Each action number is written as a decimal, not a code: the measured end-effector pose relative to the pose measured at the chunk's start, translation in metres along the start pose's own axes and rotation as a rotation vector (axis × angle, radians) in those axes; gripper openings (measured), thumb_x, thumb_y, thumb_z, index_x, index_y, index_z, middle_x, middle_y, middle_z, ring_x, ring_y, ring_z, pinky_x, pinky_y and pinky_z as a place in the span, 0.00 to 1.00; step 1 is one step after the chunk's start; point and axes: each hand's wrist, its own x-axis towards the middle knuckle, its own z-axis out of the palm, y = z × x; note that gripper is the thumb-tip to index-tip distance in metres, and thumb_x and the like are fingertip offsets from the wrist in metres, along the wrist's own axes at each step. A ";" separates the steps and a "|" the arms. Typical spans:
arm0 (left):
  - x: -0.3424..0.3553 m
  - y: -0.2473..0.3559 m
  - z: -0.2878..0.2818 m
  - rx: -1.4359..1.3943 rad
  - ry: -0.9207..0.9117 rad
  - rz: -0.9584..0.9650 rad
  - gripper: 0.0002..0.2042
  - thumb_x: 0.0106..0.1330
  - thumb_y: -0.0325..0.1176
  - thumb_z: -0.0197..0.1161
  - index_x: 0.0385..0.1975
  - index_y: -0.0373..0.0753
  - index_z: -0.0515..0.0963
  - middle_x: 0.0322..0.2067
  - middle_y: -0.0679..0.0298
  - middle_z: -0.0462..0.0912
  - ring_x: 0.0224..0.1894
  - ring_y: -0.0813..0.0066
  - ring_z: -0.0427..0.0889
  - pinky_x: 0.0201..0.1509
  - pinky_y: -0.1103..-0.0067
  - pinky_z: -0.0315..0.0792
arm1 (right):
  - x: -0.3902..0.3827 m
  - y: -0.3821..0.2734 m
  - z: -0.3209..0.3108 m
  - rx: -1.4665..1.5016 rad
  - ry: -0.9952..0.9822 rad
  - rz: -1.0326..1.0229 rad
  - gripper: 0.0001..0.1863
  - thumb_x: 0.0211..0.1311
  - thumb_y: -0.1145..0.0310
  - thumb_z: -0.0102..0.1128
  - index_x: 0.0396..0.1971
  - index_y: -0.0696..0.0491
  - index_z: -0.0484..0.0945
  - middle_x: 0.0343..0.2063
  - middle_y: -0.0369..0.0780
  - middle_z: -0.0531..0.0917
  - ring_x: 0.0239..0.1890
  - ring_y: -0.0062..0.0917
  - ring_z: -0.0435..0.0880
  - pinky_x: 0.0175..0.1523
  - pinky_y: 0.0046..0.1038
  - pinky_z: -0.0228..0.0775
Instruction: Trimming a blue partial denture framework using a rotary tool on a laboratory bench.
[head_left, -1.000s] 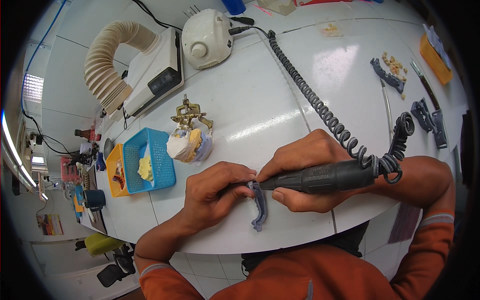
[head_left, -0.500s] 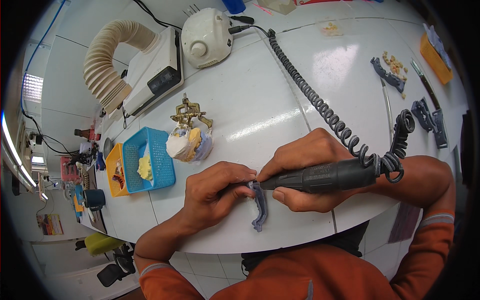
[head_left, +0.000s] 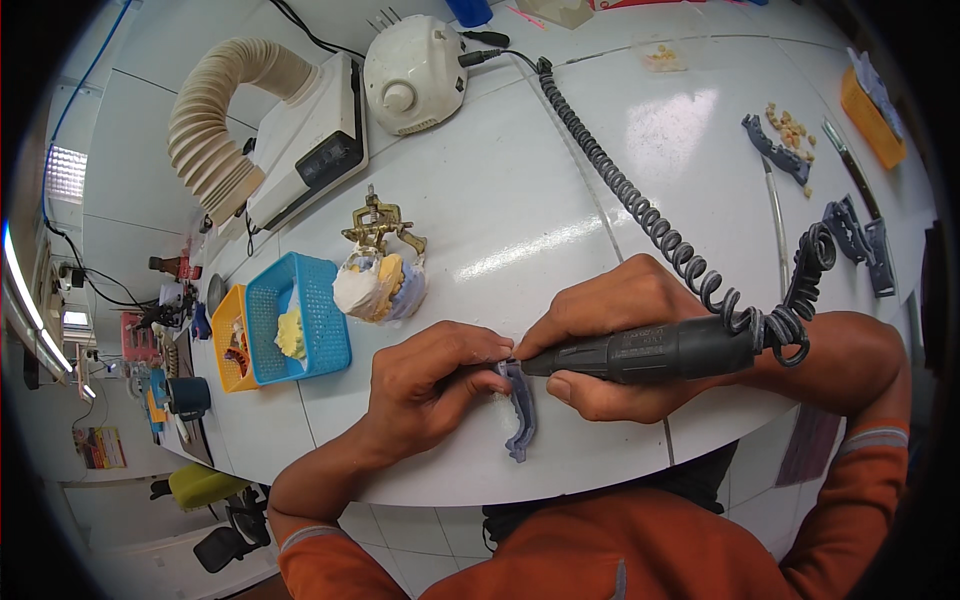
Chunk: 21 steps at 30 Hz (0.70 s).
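My right hand (head_left: 610, 340) is wrapped round a black rotary handpiece (head_left: 650, 352), its nose pointing left. A coiled grey cord (head_left: 650, 215) runs from its rear end up to a white control unit (head_left: 415, 75). Between thumb and fingers, my left hand (head_left: 430, 380) pinches the upper end of a narrow, curved grey-blue strip (head_left: 520, 415), which looks like a dental moulding piece. The strip's lower end sticks out below my fingers. The handpiece's tip meets the strip's upper end, where my fingertips partly hide the contact.
Left of centre stands a brass articulator (head_left: 375, 225) with a dental cast (head_left: 380, 285). Beside it are a blue basket (head_left: 325, 345) and a yellow basket (head_left: 233, 330). Behind sits a dust extractor with a hose (head_left: 215, 100). Far right lie a grey strip (head_left: 775, 150), small teeth (head_left: 790, 128) and a knife (head_left: 850, 170).
Very little differs. The handpiece and the coil near its rear have shifted slightly, and both hands keep their hold.
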 end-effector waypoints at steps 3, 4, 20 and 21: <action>0.000 0.000 0.000 0.000 0.001 0.010 0.12 0.62 0.23 0.77 0.44 0.35 0.86 0.43 0.55 0.90 0.44 0.66 0.92 0.45 0.77 0.87 | 0.000 0.001 0.000 0.011 0.005 -0.027 0.16 0.52 0.71 0.69 0.42 0.59 0.88 0.29 0.44 0.90 0.28 0.32 0.91 0.36 0.29 0.84; 0.001 0.000 0.000 0.000 0.000 0.010 0.12 0.62 0.23 0.77 0.44 0.35 0.86 0.43 0.55 0.90 0.44 0.66 0.92 0.45 0.77 0.87 | 0.000 0.001 0.000 0.011 0.005 -0.026 0.16 0.52 0.71 0.69 0.42 0.59 0.88 0.29 0.44 0.90 0.28 0.32 0.91 0.36 0.29 0.84; 0.000 0.000 0.000 0.005 0.000 0.005 0.11 0.62 0.24 0.77 0.44 0.35 0.86 0.43 0.55 0.90 0.44 0.66 0.92 0.45 0.77 0.87 | 0.000 0.000 0.000 0.002 0.001 -0.009 0.16 0.51 0.71 0.69 0.41 0.58 0.88 0.29 0.44 0.90 0.28 0.32 0.91 0.36 0.29 0.85; 0.000 0.000 0.000 0.004 0.000 0.008 0.11 0.62 0.24 0.77 0.44 0.35 0.86 0.43 0.55 0.90 0.44 0.66 0.92 0.45 0.76 0.87 | 0.000 0.000 0.000 0.005 0.003 -0.005 0.16 0.51 0.71 0.69 0.41 0.58 0.88 0.30 0.44 0.90 0.28 0.32 0.91 0.36 0.29 0.85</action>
